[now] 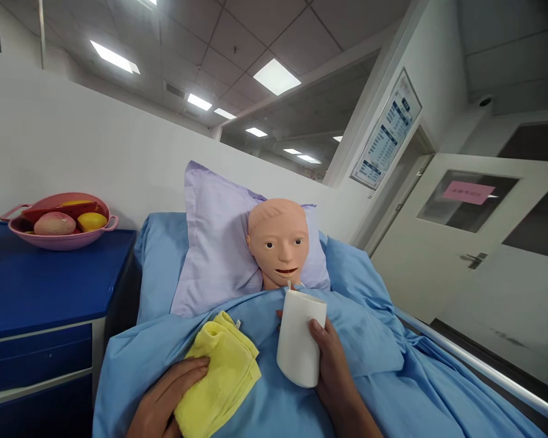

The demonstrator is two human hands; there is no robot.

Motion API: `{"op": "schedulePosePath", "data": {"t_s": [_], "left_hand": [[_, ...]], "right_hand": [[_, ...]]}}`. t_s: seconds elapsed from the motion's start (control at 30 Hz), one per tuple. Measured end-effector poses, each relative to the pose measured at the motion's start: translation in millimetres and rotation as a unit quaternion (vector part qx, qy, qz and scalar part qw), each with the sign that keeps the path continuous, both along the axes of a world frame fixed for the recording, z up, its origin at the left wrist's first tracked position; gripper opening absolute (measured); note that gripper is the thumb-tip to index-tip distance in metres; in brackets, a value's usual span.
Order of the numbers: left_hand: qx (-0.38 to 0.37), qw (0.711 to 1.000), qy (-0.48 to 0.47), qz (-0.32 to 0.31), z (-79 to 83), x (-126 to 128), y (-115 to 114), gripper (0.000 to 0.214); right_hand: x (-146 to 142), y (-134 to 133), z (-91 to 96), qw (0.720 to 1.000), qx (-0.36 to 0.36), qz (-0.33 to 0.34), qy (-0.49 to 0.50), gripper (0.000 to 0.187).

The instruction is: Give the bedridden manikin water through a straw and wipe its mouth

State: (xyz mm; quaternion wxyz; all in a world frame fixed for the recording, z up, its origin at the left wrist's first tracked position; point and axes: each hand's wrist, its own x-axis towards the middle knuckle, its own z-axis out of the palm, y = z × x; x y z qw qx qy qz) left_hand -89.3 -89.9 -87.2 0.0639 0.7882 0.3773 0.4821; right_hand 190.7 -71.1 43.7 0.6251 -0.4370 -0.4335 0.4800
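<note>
My right hand (331,359) is wrapped round a white cup (301,337), which tilts slightly. A short, thin straw-like piece (289,285) sticks up at the cup's rim, just below the mouth of a manikin (281,240). The manikin lies with its head on a lilac pillow (221,237), covered to the neck by a blue quilt (360,340). At lower left, my left hand (171,398) grips a folded yellow towel (223,371) by its near left side, over the quilt. The left thumb is hidden.
Left of the bed stands a blue-topped cabinet (50,292) bearing a pink basket (64,242) of fruit. A metal bed rail (479,371) runs along the right. Behind the pillow is a white wall (95,146), and a door (442,249) stands at the right.
</note>
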Motion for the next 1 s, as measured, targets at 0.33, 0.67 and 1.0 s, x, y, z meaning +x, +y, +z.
{"op": "schedulePosePath", "data": {"t_s": [0.33, 0.67, 1.0], "left_hand": [[0.025, 1.0, -0.001, -0.001, 5.9, 0, 0, 0.055], [0.03, 0.999, -0.016, -0.002, 14.5, 1, -3, 0.054], [0.039, 0.999, -0.015, -0.005, 15.6, 2, -2, 0.054]], "right_hand": [[1, 1, -1.9, 1.0, 0.012, 0.015, 0.005, 0.074], [-1, -1, -0.1, 1.0, 0.008, 0.01, 0.001, 0.071], [-2, -1, 0.5, 1.0, 0.013, 0.004, 0.005, 0.077]]}}
